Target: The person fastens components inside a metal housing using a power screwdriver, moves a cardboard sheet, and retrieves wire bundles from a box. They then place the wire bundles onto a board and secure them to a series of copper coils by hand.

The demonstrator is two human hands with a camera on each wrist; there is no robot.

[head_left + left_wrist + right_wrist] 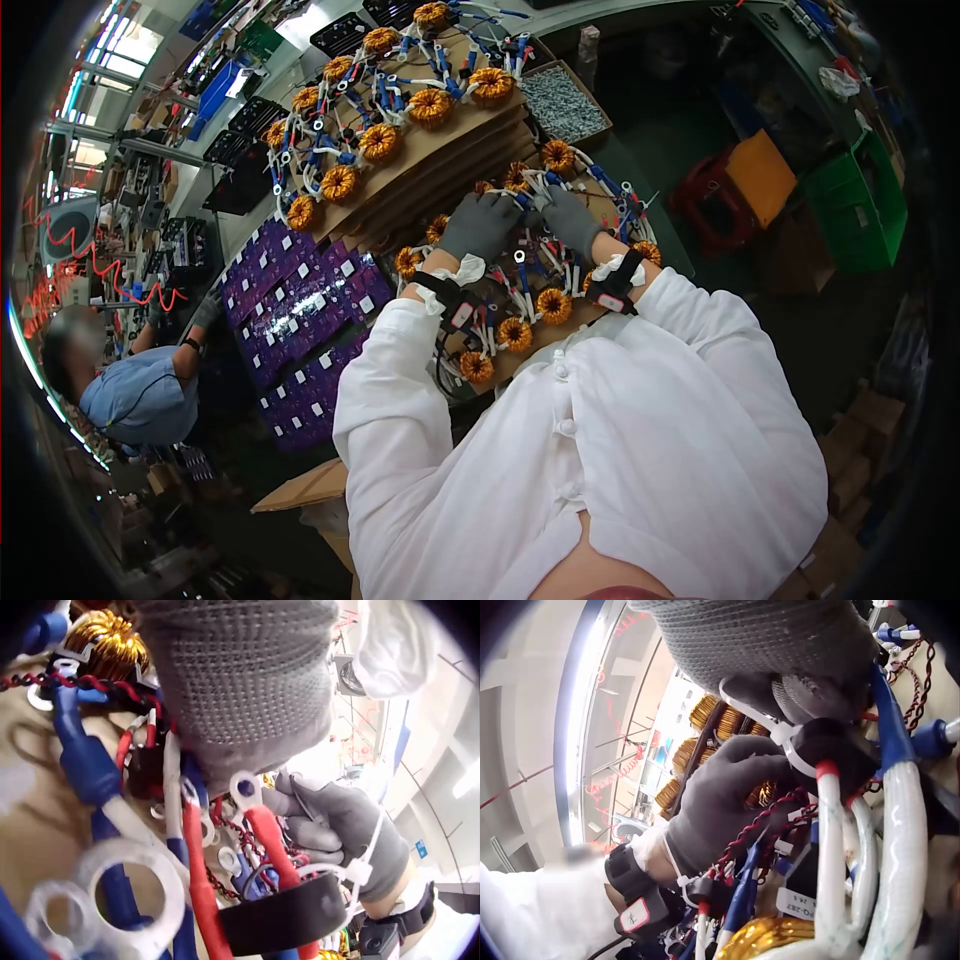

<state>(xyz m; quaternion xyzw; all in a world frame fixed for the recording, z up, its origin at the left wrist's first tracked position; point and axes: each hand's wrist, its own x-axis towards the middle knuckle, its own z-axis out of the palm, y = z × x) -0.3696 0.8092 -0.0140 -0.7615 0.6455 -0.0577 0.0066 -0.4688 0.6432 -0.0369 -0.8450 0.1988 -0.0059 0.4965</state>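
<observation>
Wired coils (553,306) noted at near centre

Observed: coils spread before a person in white sleeves (395,350). The left hand (480,228) and right hand (568,218), grey-gloved, work just beside each other among the leads (525,280); I cannot tell whether either is clamped on one. Far left, a brown stack (450,165) bears more coils. Purple panels (300,300) lie left.

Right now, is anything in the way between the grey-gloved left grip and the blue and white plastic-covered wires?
Nothing visible blocks it: the left grip is right among the blue and white wires. In the right wrist view, thin twisted red-and-black wires cross in front of it.
</observation>
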